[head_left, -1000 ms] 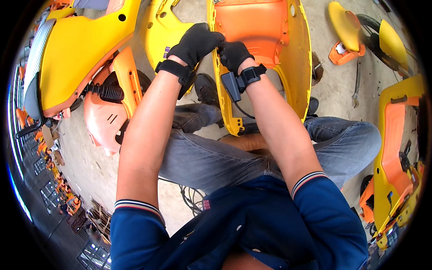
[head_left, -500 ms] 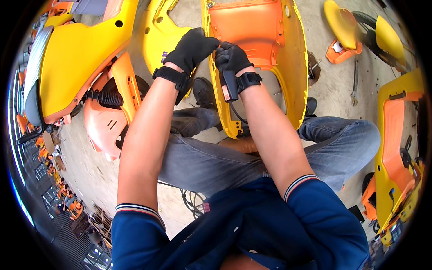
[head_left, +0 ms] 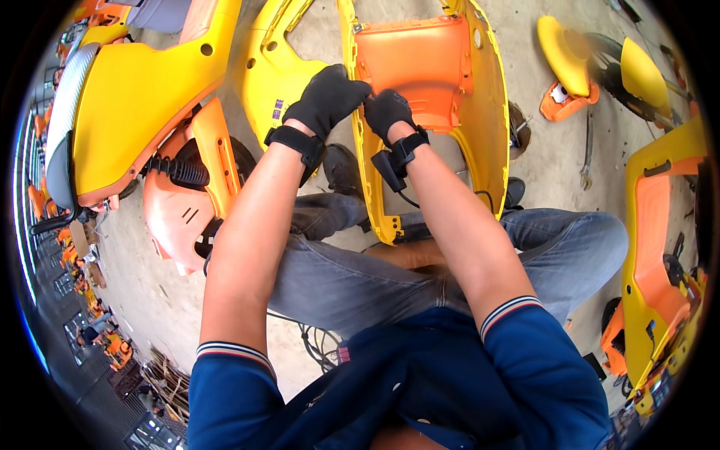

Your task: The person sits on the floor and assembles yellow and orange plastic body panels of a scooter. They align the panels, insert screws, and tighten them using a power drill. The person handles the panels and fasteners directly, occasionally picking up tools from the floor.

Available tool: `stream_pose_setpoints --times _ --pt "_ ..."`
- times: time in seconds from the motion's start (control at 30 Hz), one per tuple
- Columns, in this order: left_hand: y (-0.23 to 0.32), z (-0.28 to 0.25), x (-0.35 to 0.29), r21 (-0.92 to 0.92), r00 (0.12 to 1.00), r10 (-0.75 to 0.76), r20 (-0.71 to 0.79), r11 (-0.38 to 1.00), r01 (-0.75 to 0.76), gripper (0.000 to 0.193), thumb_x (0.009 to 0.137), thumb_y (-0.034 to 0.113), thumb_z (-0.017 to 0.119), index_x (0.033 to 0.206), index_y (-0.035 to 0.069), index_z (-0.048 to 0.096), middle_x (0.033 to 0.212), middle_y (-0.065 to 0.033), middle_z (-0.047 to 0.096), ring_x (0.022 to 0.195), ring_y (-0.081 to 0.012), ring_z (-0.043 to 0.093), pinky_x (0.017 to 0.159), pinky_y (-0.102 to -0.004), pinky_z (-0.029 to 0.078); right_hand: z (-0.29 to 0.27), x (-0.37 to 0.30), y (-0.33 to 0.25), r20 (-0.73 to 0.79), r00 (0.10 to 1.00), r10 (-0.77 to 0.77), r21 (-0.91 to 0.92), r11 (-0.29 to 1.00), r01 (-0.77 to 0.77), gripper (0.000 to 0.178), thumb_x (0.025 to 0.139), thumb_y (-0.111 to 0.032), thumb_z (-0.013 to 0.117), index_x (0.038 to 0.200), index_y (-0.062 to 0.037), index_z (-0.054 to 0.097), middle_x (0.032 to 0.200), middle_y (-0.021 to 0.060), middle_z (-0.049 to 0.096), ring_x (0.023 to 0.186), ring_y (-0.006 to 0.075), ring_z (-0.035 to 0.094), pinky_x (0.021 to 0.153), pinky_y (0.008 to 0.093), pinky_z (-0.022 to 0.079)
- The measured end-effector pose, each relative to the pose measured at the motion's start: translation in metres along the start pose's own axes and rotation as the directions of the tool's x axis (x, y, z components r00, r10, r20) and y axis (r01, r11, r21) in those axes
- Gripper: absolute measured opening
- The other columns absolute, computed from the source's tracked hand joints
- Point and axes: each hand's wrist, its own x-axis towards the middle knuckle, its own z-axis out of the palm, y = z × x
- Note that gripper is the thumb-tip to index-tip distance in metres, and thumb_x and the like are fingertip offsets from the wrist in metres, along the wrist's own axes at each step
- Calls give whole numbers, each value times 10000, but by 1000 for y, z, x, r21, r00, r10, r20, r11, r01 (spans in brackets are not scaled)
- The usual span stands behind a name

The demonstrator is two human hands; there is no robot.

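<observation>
A long yellow body panel, shaped like an open shell with an orange insert at its far end, stands between my legs. My left hand, in a black glove, is closed over the panel's left rim from outside. Just inside that rim my right hand, gloved too, is curled shut with its fingertips close to the left hand's. What lies between the right fingers is hidden. Black straps circle both wrists, and a small black box with a cable hangs at the right one.
Another yellow panel lies beyond my left hand. At the left stands a large yellow and orange vehicle body with a black spring. A wrench and a yellow round part lie on the floor at right, near more yellow-orange bodywork.
Both hands and the yellow body panel sit slightly lower in view. The right wrist has turned, swinging its small box, and the right fingers have shifted along the rim.
</observation>
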Motion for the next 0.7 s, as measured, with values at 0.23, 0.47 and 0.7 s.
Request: stream_pose_setpoints --times 0.23,0.47,0.7 --pt "-3 3 1 -11 1000 -9 -22 1000 9 352 755 263 595 883 -62 634 758 -181 650 706 -298 615 659 -361 473 -10 3 15 249 953 -171 637 770 -28 214 908 -246 544 933 -41 602 752 111 549 648 212 530 572 322 436" --pt "-6 2 2 -2 1000 6 -16 1000 -6 400 748 300 613 861 -83 643 771 -228 653 735 -331 637 670 -379 481 -12 11 18 461 870 -173 730 632 -260 212 895 -270 587 948 -65 577 725 87 566 604 214 544 541 320 447" --pt "-4 4 4 32 999 12 -44 999 -11 427 746 308 614 873 -99 638 771 -252 648 734 -333 642 667 -382 483 -13 -11 -12 -154 985 -73 -139 989 52 334 868 -279 543 1002 21 601 958 235 667 932 380 646 805 443 504"
